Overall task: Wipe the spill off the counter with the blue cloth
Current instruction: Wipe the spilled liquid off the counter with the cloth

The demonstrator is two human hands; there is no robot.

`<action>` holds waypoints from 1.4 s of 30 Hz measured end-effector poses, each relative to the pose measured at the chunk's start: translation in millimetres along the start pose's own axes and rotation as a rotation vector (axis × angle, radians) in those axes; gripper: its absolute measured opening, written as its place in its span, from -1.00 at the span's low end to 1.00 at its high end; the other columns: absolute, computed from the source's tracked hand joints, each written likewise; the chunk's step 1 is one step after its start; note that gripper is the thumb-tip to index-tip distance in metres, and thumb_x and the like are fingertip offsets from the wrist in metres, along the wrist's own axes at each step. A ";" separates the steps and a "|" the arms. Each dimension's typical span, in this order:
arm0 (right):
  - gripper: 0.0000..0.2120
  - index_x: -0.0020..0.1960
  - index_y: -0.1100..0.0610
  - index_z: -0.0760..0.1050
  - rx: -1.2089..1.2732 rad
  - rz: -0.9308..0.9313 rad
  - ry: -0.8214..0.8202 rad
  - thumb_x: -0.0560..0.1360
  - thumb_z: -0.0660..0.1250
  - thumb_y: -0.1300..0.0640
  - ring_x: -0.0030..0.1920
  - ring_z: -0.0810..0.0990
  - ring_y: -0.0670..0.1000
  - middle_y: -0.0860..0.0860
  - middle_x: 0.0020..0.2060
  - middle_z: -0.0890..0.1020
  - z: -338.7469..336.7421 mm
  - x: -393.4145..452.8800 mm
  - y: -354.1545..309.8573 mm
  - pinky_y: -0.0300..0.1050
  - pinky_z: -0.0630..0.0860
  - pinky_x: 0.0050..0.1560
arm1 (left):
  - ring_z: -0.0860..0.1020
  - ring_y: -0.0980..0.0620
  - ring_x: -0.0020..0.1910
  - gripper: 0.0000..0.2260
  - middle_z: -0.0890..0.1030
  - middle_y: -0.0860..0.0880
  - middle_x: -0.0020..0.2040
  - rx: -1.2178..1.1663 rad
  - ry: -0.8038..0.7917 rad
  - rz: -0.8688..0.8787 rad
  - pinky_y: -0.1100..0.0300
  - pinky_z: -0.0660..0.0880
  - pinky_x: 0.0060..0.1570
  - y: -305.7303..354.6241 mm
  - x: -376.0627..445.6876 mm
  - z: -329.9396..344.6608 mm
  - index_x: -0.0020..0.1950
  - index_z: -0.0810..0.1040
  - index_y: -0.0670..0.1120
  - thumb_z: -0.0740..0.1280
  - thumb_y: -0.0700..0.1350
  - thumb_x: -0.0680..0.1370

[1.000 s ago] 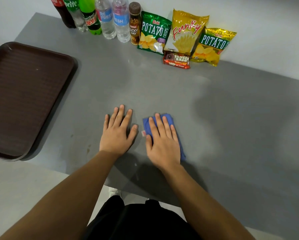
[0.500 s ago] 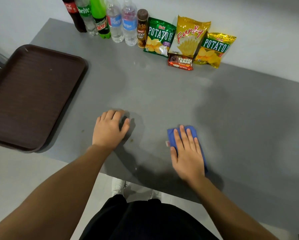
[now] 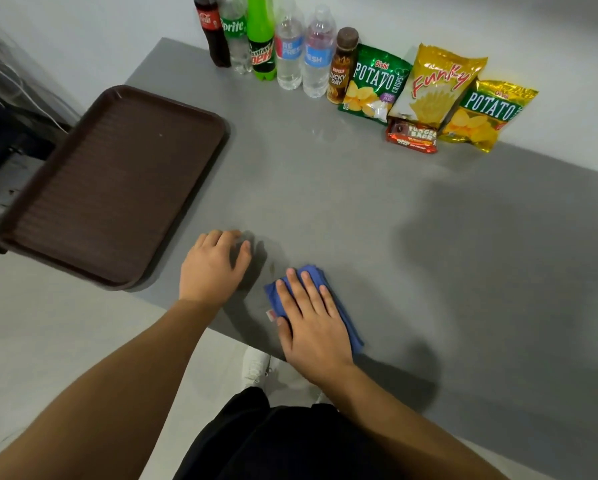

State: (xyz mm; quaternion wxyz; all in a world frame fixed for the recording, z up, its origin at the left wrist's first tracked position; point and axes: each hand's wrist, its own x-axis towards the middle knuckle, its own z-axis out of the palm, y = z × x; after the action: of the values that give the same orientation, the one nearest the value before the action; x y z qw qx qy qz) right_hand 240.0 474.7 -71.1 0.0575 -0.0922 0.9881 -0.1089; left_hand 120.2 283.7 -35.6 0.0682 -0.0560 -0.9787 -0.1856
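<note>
Blue cloth (image 3: 351, 327) under flat right hand (image 3: 313, 329) near counter (image 3: 394, 216) edge.

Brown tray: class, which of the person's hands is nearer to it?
Left. The left hand rests on the counter just beside the brown tray's near corner; the right hand lies farther away, flat on the blue cloth.

The worktop (image 3: 325, 188) is a smooth grey surface with a soft satin sheen. At nine o'clock, the brown tray (image 3: 110, 188) looks like matt plastic, its floor finely ribbed. At six o'clock the blue cloth (image 3: 351, 327) is soft, matt woven fabric, creased at its edges. At one o'clock the crisp bags (image 3: 439, 88) are glossy crinkled foil; at twelve o'clock the bottles (image 3: 290, 50) are clear, shiny plastic.
</note>
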 end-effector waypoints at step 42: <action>-0.64 0.36 0.13 0.55 -0.011 0.207 0.329 0.65 0.20 0.04 0.30 0.55 0.11 0.06 0.34 0.59 -47.8 21.0 68.7 0.04 0.47 0.24 | -0.04 -0.20 0.68 -0.32 0.00 -0.23 0.69 0.218 -0.287 0.045 -0.16 0.03 0.63 -53.3 -57.4 12.6 0.69 0.01 -0.19 -0.05 0.21 0.70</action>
State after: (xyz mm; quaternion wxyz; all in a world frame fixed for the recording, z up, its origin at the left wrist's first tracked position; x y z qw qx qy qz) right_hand 201.5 546.2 -42.3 -0.0946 0.0285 0.9890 -0.1104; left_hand 168.1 234.2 -75.0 -0.0621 -0.0962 -0.9912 -0.0671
